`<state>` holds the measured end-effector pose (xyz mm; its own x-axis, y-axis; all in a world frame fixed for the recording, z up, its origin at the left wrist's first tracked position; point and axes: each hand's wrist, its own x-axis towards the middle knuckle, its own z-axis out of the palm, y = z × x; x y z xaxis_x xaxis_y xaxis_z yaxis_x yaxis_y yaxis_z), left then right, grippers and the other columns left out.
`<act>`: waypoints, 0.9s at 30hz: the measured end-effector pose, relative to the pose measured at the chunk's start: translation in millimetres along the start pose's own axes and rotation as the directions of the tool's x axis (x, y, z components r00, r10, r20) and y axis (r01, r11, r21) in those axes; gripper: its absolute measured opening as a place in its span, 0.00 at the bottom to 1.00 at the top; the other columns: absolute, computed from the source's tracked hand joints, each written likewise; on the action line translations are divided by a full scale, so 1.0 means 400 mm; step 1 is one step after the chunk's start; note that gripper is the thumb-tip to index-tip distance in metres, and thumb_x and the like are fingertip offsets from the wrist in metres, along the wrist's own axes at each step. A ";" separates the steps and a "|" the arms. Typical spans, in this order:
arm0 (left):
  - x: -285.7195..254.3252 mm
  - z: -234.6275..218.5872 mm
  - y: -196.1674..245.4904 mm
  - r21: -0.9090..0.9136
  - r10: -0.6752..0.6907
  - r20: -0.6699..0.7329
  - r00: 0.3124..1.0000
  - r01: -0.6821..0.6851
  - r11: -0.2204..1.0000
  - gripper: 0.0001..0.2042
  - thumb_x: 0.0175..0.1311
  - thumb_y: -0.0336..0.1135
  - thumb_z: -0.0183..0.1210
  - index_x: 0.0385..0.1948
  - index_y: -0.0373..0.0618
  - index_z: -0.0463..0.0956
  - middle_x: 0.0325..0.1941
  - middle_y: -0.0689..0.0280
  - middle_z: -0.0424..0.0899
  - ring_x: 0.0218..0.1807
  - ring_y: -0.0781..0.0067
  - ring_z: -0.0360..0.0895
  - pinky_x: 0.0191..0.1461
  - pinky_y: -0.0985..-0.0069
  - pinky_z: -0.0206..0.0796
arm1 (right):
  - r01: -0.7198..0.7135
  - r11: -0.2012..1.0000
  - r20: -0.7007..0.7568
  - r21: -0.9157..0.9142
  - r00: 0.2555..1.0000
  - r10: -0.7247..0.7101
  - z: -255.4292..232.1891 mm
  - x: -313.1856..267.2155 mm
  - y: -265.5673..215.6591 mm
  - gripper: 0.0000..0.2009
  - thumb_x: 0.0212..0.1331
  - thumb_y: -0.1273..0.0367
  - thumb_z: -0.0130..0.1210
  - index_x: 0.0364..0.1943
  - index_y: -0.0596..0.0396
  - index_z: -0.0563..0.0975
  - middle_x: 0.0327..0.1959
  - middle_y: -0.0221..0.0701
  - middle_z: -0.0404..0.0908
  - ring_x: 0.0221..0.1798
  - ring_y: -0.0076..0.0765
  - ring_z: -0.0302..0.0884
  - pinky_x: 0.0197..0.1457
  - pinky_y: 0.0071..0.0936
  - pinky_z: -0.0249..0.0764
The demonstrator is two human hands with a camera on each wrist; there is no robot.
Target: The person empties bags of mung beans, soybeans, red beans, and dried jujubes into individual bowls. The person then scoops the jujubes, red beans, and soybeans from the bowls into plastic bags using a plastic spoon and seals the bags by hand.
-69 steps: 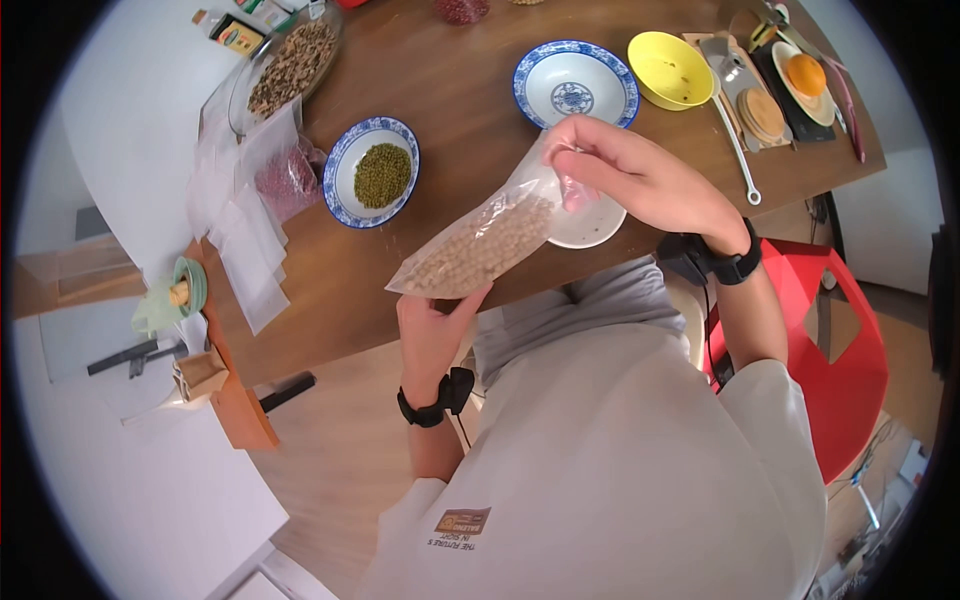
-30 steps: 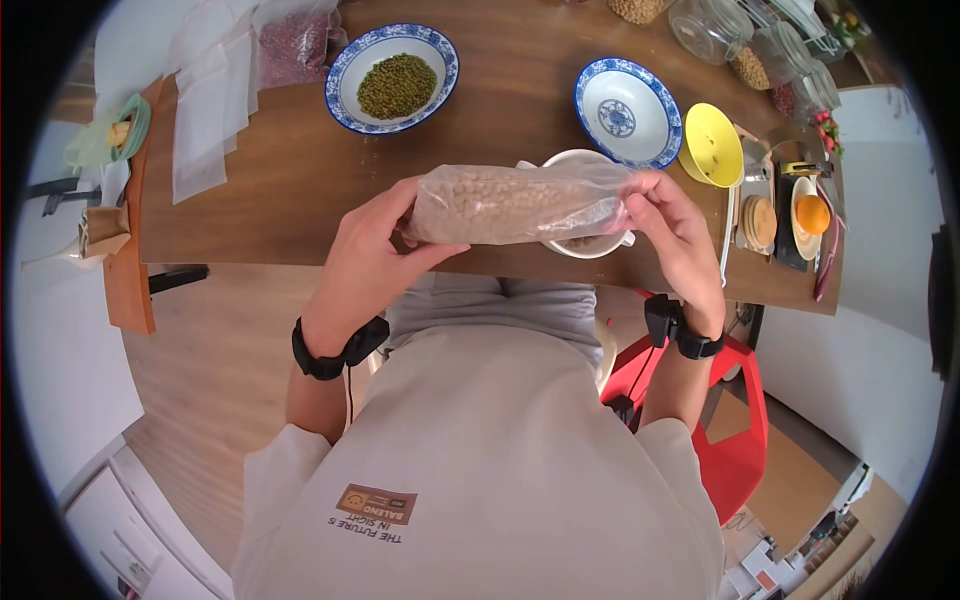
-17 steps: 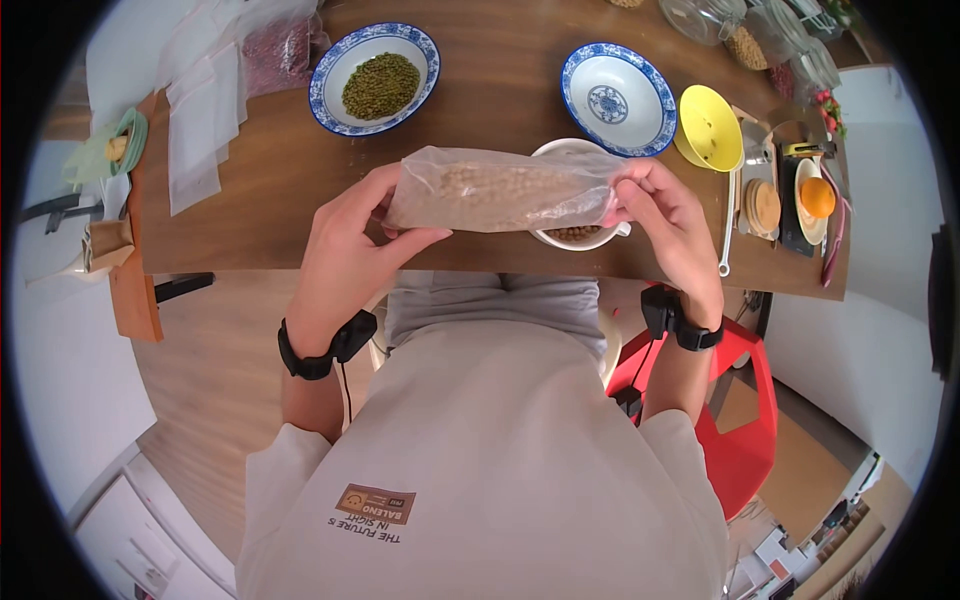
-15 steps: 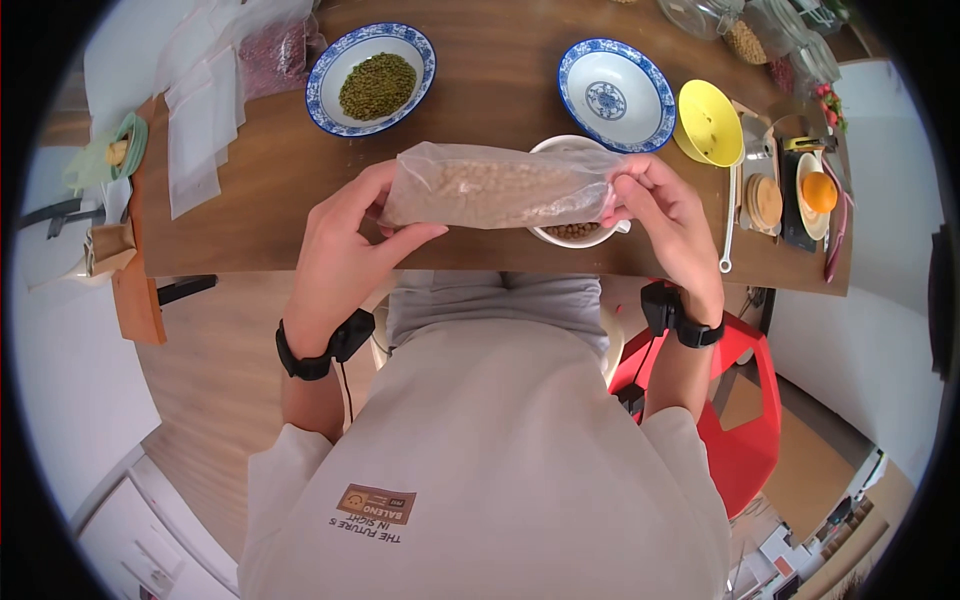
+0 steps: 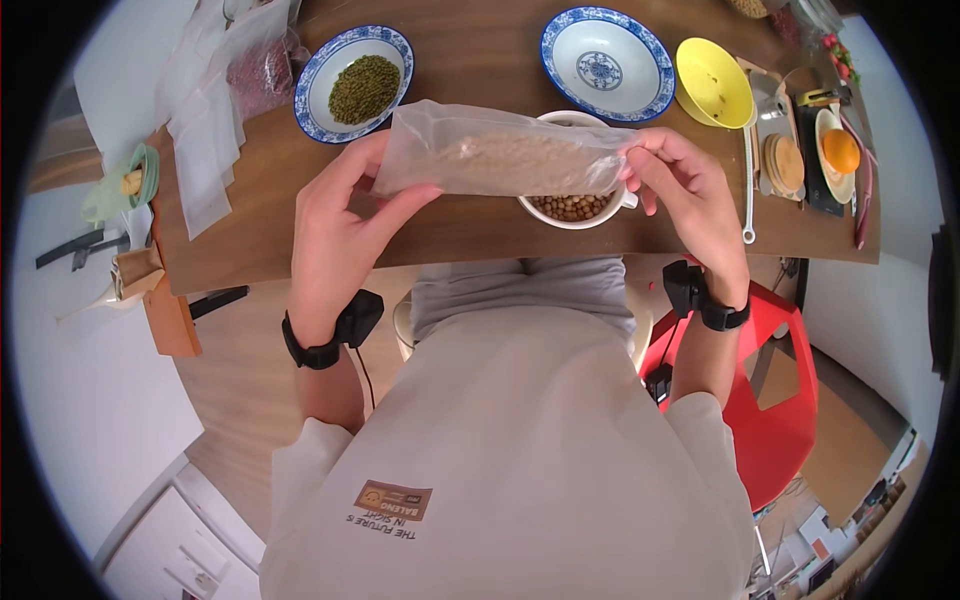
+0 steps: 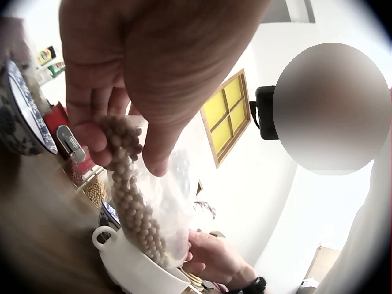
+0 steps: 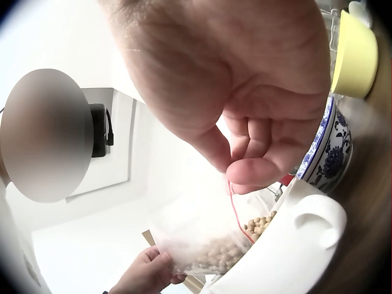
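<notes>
A clear plastic bag of round beige beans lies almost level across the head view, its right end over a white two-handled pot. My left hand grips the bag's left end, thumb on the near side. At the other end my right hand pinches the bag's mouth between thumb and fingers; a red line runs along that mouth in the right wrist view. Beans lie in the pot, partly covered by the bag. In the left wrist view, beans fill the bag's lower side down toward the pot.
A blue-and-white bowl of green beans stands left, near flat plastic bags. Beyond the pot are another blue-and-white bowl and a yellow bowl. A white long-handled tool and an orange lie right.
The bag has swung from a slant to nearly level, its mouth now over the pot. My left hand has risen and shifted left with it. More beans show in the pot.
</notes>
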<state>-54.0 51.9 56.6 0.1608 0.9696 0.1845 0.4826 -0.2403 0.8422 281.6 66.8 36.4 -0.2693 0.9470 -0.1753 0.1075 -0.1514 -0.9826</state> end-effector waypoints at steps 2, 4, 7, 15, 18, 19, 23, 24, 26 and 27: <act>0.008 0.007 0.005 -0.016 -0.034 0.012 0.999 0.034 0.999 0.21 0.59 0.30 0.75 0.54 0.39 0.81 0.42 0.65 0.89 0.40 0.75 0.82 0.47 0.75 0.77 | 0.002 1.000 -0.004 0.011 1.000 -0.002 -0.008 -0.006 0.004 0.10 0.76 0.66 0.55 0.48 0.57 0.83 0.38 0.23 0.83 0.39 0.15 0.76 0.37 0.16 0.70; 0.012 0.007 0.004 -0.003 -0.052 0.023 0.998 0.052 0.999 0.21 0.59 0.30 0.75 0.54 0.39 0.81 0.42 0.65 0.89 0.40 0.75 0.82 0.48 0.75 0.76 | -0.004 1.000 -0.012 0.007 1.000 0.004 -0.011 -0.010 0.006 0.10 0.76 0.66 0.55 0.48 0.57 0.83 0.38 0.22 0.83 0.39 0.15 0.76 0.38 0.16 0.70; 0.014 0.005 0.000 0.002 -0.070 0.004 0.998 0.070 0.998 0.20 0.59 0.29 0.74 0.54 0.38 0.81 0.42 0.66 0.89 0.41 0.76 0.82 0.49 0.76 0.75 | -0.020 1.000 -0.010 -0.002 1.000 0.020 -0.009 -0.010 0.003 0.09 0.75 0.67 0.55 0.48 0.57 0.83 0.38 0.22 0.83 0.39 0.15 0.76 0.38 0.16 0.70; 0.007 -0.042 0.023 0.056 -0.096 -0.049 0.994 0.098 0.994 0.19 0.60 0.25 0.73 0.54 0.36 0.81 0.46 0.66 0.86 0.43 0.78 0.80 0.51 0.78 0.72 | 0.057 0.998 0.013 -0.032 0.998 -0.057 0.031 0.015 0.023 0.09 0.73 0.68 0.58 0.46 0.59 0.83 0.33 0.19 0.83 0.34 0.13 0.71 0.37 0.17 0.67; 0.009 -0.042 0.041 0.033 -0.096 -0.072 0.993 0.098 0.995 0.20 0.60 0.24 0.73 0.54 0.36 0.81 0.47 0.67 0.85 0.45 0.79 0.78 0.51 0.78 0.71 | 0.098 0.991 -0.025 -0.091 0.995 -0.101 0.033 0.013 0.029 0.09 0.72 0.68 0.59 0.45 0.59 0.84 0.31 0.19 0.82 0.32 0.13 0.68 0.36 0.18 0.66; 0.011 -0.037 0.048 0.057 -0.093 -0.078 0.993 0.098 0.994 0.20 0.60 0.24 0.73 0.54 0.36 0.81 0.47 0.68 0.85 0.45 0.79 0.78 0.51 0.79 0.70 | 0.119 0.987 -0.036 -0.104 0.992 -0.123 0.029 0.011 0.032 0.09 0.72 0.68 0.59 0.45 0.59 0.84 0.31 0.19 0.82 0.32 0.13 0.68 0.36 0.18 0.66; 0.029 -0.018 0.042 0.047 -0.048 -0.054 0.997 0.050 0.998 0.20 0.60 0.24 0.73 0.54 0.37 0.81 0.47 0.69 0.85 0.44 0.79 0.77 0.51 0.79 0.69 | 0.107 0.984 -0.064 -0.146 0.991 -0.117 0.003 -0.005 0.042 0.09 0.71 0.67 0.60 0.46 0.58 0.85 0.31 0.19 0.82 0.32 0.12 0.68 0.36 0.17 0.66; 0.032 -0.011 0.045 0.049 -0.046 -0.049 0.998 0.049 0.998 0.20 0.60 0.24 0.73 0.54 0.37 0.81 0.47 0.69 0.85 0.44 0.79 0.77 0.51 0.79 0.69 | 0.106 0.984 -0.068 -0.143 0.991 -0.117 -0.001 -0.008 0.046 0.09 0.71 0.67 0.60 0.46 0.58 0.85 0.31 0.19 0.82 0.32 0.12 0.68 0.36 0.17 0.66; 0.037 0.001 0.058 0.025 -0.059 -0.038 0.998 0.060 0.998 0.19 0.61 0.23 0.72 0.54 0.36 0.81 0.47 0.68 0.86 0.45 0.79 0.78 0.52 0.78 0.70 | 0.118 0.987 -0.107 -0.107 0.986 -0.130 -0.005 -0.017 0.053 0.09 0.71 0.67 0.60 0.45 0.58 0.85 0.30 0.19 0.82 0.31 0.12 0.68 0.36 0.17 0.66; 0.041 0.004 0.065 0.027 -0.055 -0.031 0.998 0.056 0.998 0.19 0.61 0.23 0.72 0.54 0.36 0.81 0.47 0.68 0.86 0.45 0.79 0.78 0.52 0.78 0.70 | 0.119 0.988 -0.115 -0.104 0.985 -0.130 -0.007 -0.021 0.055 0.09 0.71 0.67 0.60 0.45 0.58 0.85 0.30 0.19 0.82 0.31 0.12 0.68 0.36 0.17 0.66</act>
<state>-37.3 61.3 80.6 0.1070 0.9823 0.1541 0.5139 -0.1873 0.8371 289.1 56.3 16.5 -0.1691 0.9849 -0.0376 0.1736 -0.0078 -0.9848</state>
